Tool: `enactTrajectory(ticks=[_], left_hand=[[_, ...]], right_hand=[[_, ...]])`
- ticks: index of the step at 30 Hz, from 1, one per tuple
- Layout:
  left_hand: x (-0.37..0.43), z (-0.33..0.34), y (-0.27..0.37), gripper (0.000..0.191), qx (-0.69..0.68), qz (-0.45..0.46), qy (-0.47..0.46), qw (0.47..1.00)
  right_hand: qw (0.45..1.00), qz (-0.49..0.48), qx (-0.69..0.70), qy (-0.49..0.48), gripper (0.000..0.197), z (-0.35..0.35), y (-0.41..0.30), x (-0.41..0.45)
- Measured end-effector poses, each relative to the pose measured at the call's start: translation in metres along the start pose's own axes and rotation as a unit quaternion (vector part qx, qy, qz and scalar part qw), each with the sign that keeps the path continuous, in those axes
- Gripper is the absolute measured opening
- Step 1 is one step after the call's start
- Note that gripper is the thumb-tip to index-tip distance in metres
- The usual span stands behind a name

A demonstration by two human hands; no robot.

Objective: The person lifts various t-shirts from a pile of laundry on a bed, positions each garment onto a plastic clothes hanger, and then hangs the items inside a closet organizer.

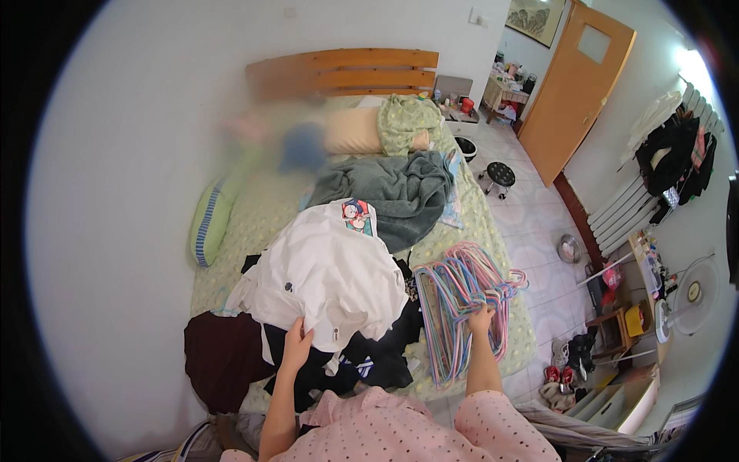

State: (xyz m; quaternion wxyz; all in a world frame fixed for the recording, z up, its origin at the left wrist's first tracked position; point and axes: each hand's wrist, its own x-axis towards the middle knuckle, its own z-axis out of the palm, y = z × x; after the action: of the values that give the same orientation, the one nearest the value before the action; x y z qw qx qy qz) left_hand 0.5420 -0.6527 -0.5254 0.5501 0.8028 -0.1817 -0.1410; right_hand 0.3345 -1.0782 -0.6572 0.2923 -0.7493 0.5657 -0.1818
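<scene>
My left hand (296, 345) pinches the near edge of a white shirt (340, 277), which is spread over a heap of clothes on the bed. A colourful cartoon print shows at the shirt's far end. To the right lies a pile of pink, blue and white clothes hangers (447, 312). My right hand (481, 319) is at the hooks on the pile's right side, its fingers around at least one hanger hook; how many is hidden. Beneath and beside the shirt are black garments (389, 361). A dark maroon garment (225, 358) hangs over the bed's near left edge.
The bed's patterned sheet (491, 242) holds a grey-green blanket (381, 185), a beige pillow (352, 130) and a green cushion (213, 225). On the floor at right stand a black stool (500, 174), a metal basin (569, 248) and shoes (560, 352). A white fan (693, 294) stands beyond.
</scene>
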Motion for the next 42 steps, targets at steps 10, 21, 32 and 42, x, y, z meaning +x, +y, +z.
enactTrajectory(ticks=[10, 21, 32, 42], left_hand=[[0.008, 0.026, 0.082, 0.011, 0.04, 0.046, 0.001, 0.998], [0.021, 0.041, 0.097, 0.009, 0.034, 0.084, -0.008, 0.996], [0.032, 0.021, 0.053, 0.012, -0.144, 0.007, 0.075, 0.987], [0.025, -0.01, 0.043, 0.011, -0.253, -0.059, 0.18, 0.949]], right_hand=[[0.998, -0.05, -0.045, 0.01, 0.025, 0.019, -0.013, -0.006], [0.963, -0.198, 0.177, -0.041, 0.024, -0.039, -0.156, -0.079], [0.906, -0.297, 0.301, 0.001, 0.017, -0.118, -0.251, -0.133], [0.856, -0.433, 0.282, 0.012, 0.026, -0.161, -0.267, -0.181]])
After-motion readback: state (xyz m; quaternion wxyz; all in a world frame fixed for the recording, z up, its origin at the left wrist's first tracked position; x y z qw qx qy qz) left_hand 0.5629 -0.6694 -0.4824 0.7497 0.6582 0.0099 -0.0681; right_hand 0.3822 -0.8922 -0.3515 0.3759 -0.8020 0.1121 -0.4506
